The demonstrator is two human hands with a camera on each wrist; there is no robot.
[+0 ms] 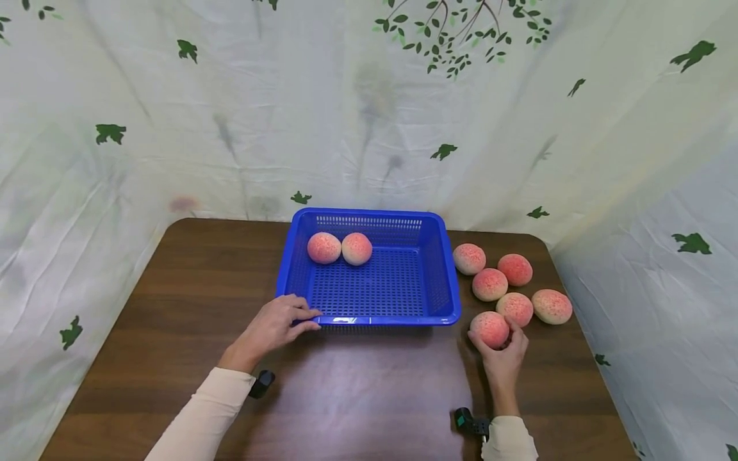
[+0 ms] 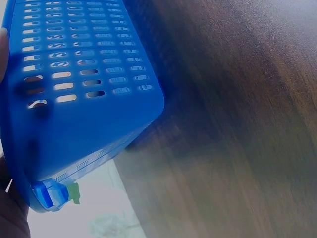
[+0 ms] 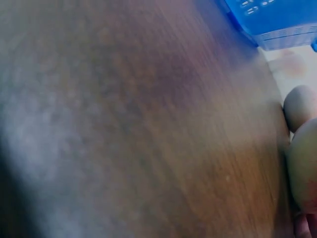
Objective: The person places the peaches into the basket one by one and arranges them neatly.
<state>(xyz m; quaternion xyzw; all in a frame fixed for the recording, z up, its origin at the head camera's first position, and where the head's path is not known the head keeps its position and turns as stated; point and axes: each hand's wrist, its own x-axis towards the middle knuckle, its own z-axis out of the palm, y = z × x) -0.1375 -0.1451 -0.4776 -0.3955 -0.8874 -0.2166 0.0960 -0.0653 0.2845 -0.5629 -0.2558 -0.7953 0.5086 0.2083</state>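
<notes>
Head view, hands (image 1: 278, 324) (image 1: 505, 360) holding basket (image 1: 398, 320), peach (image 1: 489, 328)

from over the near side of the table (image 1: 369, 397), the head camera looks forward and down, far enough back to catch the basket (image 1: 398, 282), peaches (image 1: 490, 284), left hand (image 1: 282, 323), right hand (image 1: 504, 358) and cloth (image 1: 346, 115) behind. the left wrist camera (image 1: 262, 384), close, low and rolled sideways, faces the basket's near wall and left corner. the right wrist camera (image 1: 469, 422), also rolled, looks low across the table, peaches cropped at right. all three views share the basket and table.
</notes>
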